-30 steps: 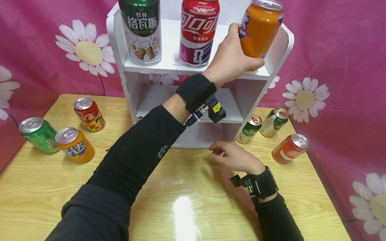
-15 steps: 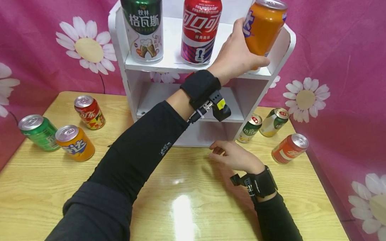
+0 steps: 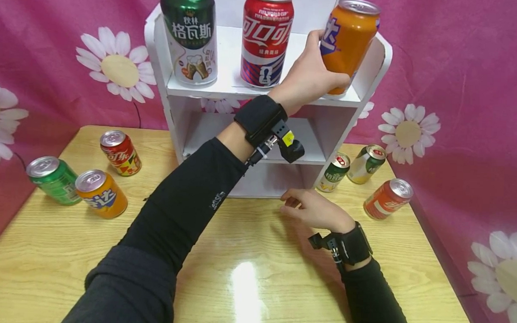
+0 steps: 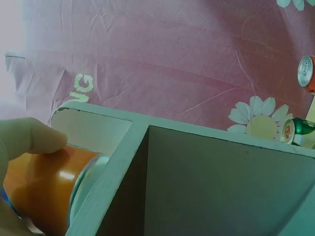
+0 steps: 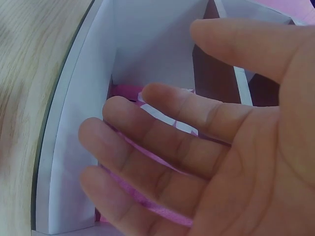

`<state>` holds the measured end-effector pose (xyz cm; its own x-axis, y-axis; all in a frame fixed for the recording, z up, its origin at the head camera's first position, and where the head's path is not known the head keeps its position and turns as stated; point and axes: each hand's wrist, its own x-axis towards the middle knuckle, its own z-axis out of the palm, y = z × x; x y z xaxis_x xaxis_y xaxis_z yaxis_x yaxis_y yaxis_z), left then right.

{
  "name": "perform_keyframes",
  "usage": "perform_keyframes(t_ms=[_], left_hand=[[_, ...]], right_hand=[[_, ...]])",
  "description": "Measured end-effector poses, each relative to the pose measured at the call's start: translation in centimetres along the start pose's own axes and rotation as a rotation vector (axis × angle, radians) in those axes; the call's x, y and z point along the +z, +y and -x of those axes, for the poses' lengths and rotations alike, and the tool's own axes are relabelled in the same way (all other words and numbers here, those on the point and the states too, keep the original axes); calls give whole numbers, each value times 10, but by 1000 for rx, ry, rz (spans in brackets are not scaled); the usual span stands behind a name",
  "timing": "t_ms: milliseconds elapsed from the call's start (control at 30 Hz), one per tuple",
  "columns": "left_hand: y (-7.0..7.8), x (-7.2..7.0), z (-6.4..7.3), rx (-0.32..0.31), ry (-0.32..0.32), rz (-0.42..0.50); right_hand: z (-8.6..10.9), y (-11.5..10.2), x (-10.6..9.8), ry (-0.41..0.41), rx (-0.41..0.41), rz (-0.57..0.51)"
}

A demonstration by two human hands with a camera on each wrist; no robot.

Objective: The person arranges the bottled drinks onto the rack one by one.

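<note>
My left hand (image 3: 309, 77) grips an orange soda can (image 3: 351, 43) from the front, fingers on its left side and thumb low across it. The can stands upright, or nearly so, at the right end of the top level of a white shelf (image 3: 226, 95). In the left wrist view the thumb (image 4: 34, 137) lies on the orange can. To its left on that level stand a red cola can (image 3: 266, 43) and a green and white can (image 3: 190, 42). My right hand (image 3: 314, 210) holds nothing near the shelf's foot, its fingers relaxed and slightly bent.
On the wooden table (image 3: 220, 283), a green can (image 3: 54, 180), an orange can (image 3: 101, 194) and a red can (image 3: 121, 153) stand left. On the right are two green-topped cans (image 3: 333, 172) and an orange-red can (image 3: 388, 199). Pink flowered cloth (image 3: 450, 68) surrounds the table.
The left hand shifts slightly right, then back left and down with the orange can. More of the can's lettering now faces me. The right hand stays still.
</note>
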<state>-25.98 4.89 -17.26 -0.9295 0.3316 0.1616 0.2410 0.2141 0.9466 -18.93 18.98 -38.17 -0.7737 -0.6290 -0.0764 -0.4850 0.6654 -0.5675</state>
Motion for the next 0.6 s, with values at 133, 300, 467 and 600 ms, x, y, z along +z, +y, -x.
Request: perform_keyframes(t_ms=[133, 300, 467, 600], left_hand=[[0, 0, 0, -10, 7, -24], [1, 1, -1, -19, 28, -71], [2, 2, -2, -27, 62, -129], [3, 4, -2, -26, 81, -143]], right_hand=[[0, -1, -1, 0, -9, -7], [0, -1, -1, 0, -11, -4], [-1, 0, 0, -8, 4, -6], [0, -1, -1, -12, 10, -18]])
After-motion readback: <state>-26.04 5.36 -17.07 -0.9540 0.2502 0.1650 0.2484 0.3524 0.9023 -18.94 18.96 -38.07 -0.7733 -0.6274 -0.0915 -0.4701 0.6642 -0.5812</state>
